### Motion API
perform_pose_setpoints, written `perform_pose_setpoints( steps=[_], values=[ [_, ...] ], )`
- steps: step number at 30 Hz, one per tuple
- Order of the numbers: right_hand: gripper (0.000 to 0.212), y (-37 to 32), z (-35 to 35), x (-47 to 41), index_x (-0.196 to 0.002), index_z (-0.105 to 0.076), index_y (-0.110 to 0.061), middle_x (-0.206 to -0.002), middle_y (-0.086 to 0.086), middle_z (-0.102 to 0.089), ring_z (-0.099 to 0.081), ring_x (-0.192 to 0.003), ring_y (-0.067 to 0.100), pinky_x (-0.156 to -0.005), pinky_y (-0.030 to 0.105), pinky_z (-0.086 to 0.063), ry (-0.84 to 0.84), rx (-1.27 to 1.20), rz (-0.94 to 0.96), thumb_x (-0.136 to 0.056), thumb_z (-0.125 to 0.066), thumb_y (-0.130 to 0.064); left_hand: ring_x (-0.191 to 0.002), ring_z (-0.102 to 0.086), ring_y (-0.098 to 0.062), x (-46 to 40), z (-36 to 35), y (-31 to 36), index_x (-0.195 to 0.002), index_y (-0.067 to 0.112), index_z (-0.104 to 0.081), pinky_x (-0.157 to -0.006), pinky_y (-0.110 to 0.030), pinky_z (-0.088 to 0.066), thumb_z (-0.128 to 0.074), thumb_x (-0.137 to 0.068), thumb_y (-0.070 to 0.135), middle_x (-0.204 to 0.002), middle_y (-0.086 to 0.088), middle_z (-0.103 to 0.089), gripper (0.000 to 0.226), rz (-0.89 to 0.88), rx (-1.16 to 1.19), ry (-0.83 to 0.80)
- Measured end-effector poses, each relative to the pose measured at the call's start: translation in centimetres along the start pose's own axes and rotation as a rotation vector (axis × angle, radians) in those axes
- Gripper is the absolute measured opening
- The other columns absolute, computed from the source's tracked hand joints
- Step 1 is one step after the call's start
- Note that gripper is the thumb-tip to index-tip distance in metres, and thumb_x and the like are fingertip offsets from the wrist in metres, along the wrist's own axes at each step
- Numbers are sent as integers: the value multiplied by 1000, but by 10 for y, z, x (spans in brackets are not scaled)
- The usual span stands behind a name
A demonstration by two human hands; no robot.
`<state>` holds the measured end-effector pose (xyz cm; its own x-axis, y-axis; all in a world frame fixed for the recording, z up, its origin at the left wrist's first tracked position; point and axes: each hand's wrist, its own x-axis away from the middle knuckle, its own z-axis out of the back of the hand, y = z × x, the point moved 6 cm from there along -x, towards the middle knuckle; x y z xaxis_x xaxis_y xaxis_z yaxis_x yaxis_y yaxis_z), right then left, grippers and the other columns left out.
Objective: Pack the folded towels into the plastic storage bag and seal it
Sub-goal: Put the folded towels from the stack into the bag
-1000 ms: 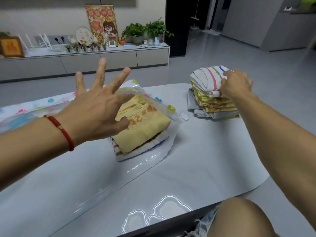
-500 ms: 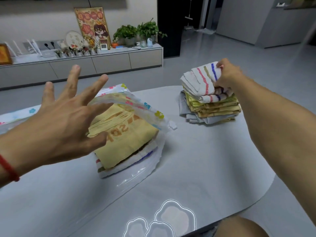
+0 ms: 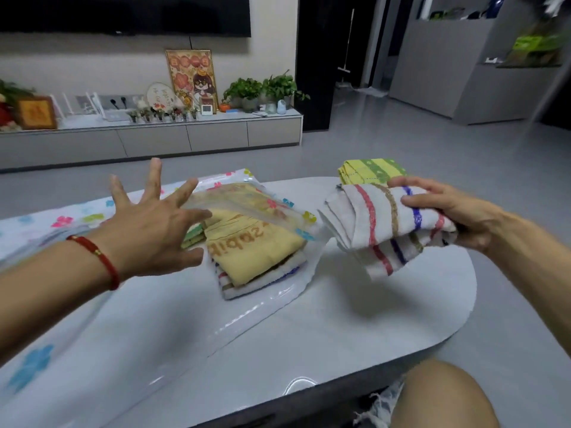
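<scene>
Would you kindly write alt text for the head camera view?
The right hand holds a folded striped towel above the table, beside an open plastic storage bag already holding folded towels. The left hand hovers spread at the bag's mouth.

White towel [image 3: 386, 223] with red, brown, blue stripes; yellow towel [image 3: 253, 251].

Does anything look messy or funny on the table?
Nothing is spilled or broken. The striped towel in the right hand is coming a bit unfolded, its layers fanning out and drooping. The plastic bag is open, with the yellow towel poking out of its mouth.
</scene>
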<state>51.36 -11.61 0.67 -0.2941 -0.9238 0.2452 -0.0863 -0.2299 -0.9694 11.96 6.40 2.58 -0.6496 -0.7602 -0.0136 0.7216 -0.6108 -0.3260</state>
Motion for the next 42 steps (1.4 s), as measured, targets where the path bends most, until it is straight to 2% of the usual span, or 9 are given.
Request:
perform_pose_setpoints(
  steps=[9, 13, 18, 22, 27, 30, 34, 37, 42],
  values=[
    [49, 83, -216, 64, -127, -73, -17, -133, 17, -70, -68, -119, 37, -103, 54, -53, -432, -126, -181, -88, -57, 8, -147, 24, -43, 49, -41, -43, -149, 43, -34, -101, -86, 1, -56, -81, 70, -167, 12, -2, 77, 73, -5, -372],
    [48, 97, -297, 36, -126, -73, -15, -127, 25, -71, -71, -108, 37, -74, 40, -63, -341, -283, -191, -93, -50, 11, -148, 25, -40, 53, -25, -58, -155, 36, -21, -100, -87, 1, -56, -83, 68, -165, 21, 6, 87, 85, -1, -335],
    [54, 84, -380, -8, -136, -64, -20, -129, 17, -72, -70, -117, 34, -93, 45, -60, -193, -710, -8, -94, -50, 12, -146, 28, -41, 52, 15, -74, -153, 28, -29, -96, -89, 5, -39, -84, 79, -163, 23, 13, 87, 71, 32, -178],
    [59, 137, -413, -15, -145, -58, -27, -129, 2, -70, -71, -102, 13, -88, 24, -60, 130, -295, -3, -93, -58, 0, -145, 29, -42, 55, 25, -70, -148, 24, -38, -98, -88, 5, -41, -84, 78, -164, 21, 14, 84, 55, 60, -120],
    [50, 175, -425, -25, -143, -60, -27, -130, -4, -66, -63, -97, 5, -67, -2, -47, 172, -54, -60, -95, -64, -13, -145, 31, -40, 57, 18, -62, -149, 26, -38, -100, -86, 7, -44, -84, 76, -164, 19, 13, 82, 31, 109, -83],
    [53, 162, -422, -40, -143, -58, -26, -135, 2, -66, -64, -114, 17, -92, 19, -56, 18, 10, -107, -93, -64, -11, -146, 30, -39, 58, 13, -59, -146, 26, -41, -101, -86, 6, -44, -83, 76, -164, 19, 12, 80, 18, 114, -61],
    [56, 147, -386, -40, -141, -60, -29, -121, 4, -68, -71, -94, 21, -88, 34, -62, -205, 77, -162, -89, -64, -9, -146, 29, -39, 61, 8, -55, -144, 29, -43, -102, -85, 4, -43, -83, 76, -164, 20, 12, 77, 0, 110, -47],
    [44, 154, -321, -34, -133, -67, -21, -108, 8, -70, -67, -77, 19, -80, 39, -63, 89, 60, -105, -90, -65, -13, -147, 29, -37, 65, 5, -50, -144, 29, -43, -103, -85, 3, -42, -83, 75, -163, 22, 16, 77, -28, 142, -16],
    [66, 142, -266, -67, -150, -50, -24, -154, 7, -44, -49, -134, 27, -115, 45, -43, 400, 117, -20, -84, -59, -27, -147, 32, -29, 71, 1, -44, -148, 29, -40, -106, -83, 1, -44, -83, 74, -158, 29, 26, 79, -46, 201, 31]
  ],
)
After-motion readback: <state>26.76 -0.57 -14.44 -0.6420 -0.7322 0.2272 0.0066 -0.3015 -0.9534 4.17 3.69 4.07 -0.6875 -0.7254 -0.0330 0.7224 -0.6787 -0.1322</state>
